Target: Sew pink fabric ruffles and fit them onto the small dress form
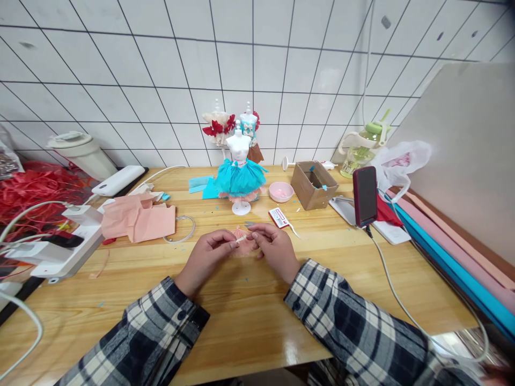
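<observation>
The left hand (pixel 206 253) and the right hand (pixel 274 247) meet just above the bench (pixel 249 321). Each has a tight grip on a small pink cloth (pixel 242 236).

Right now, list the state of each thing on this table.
left hand: pinching pink pleated piece
right hand: pinching the same piece
cardboard box: open, flaps up
phone: propped upright, screen dark
mannequin: standing, wearing blue tutu
</observation>
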A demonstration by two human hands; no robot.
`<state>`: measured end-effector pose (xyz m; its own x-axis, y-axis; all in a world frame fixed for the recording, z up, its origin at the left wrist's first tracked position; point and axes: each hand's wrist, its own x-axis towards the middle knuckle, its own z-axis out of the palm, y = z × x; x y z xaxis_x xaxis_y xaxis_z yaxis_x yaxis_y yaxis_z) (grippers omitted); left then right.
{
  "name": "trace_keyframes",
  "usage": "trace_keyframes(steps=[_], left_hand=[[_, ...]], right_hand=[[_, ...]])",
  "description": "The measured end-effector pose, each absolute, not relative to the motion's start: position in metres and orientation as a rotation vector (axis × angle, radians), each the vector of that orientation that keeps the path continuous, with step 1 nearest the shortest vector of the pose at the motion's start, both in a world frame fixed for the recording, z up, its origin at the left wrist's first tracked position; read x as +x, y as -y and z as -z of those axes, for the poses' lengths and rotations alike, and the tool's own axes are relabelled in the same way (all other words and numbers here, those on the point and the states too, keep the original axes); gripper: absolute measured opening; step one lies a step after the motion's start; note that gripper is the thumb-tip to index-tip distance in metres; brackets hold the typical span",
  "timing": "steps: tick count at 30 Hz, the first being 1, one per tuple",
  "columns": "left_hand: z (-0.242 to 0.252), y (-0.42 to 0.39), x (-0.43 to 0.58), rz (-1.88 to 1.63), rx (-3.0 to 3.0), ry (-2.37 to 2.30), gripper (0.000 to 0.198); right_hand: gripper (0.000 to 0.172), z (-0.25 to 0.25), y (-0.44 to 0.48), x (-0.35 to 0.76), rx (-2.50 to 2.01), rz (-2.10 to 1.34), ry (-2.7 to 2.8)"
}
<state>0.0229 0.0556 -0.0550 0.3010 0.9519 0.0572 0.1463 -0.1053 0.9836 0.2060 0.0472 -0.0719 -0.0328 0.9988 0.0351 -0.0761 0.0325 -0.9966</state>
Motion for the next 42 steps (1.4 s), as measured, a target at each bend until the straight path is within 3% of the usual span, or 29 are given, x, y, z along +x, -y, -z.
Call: trace_keyframes(steps=[5, 13, 27, 31, 35, 42], left_hand=[[0.054, -0.055, 0.024, -1.01, 1.642, -1.083, 0.019], [0.054, -0.054, 0.024, -1.019, 1.554, -1.143, 0.016], [0.054, -0.052, 0.028, -0.971, 1.521, -0.952, 0.016], [0.055, -0.052, 0.028, -0.957, 1.48, -0.888, 0.015], [0.057, -0.053, 0.026, -0.99, 1.422, -0.925, 0.016], [0.064, -0.062, 0.029, -1.226, 0.848, -0.934, 0.014]], right_hand=[[0.019, 0.068, -0.039, 0.204, -1.042, -0.867, 1.567], [0.019, 0.057, -0.032, 0.209, -1.023, -0.476, 1.695], [0.015, 0.064, -0.033, 0.204, -0.979, -0.567, 1.802], [0.011, 0.065, -0.035, 0.2, -1.049, -0.891, 1.56], [0.017, 0.071, -0.044, 0.203, -1.095, -1.244, 1.262], [0.014, 0.082, -0.06, 0.216, -1.182, -0.608, 1.836]])
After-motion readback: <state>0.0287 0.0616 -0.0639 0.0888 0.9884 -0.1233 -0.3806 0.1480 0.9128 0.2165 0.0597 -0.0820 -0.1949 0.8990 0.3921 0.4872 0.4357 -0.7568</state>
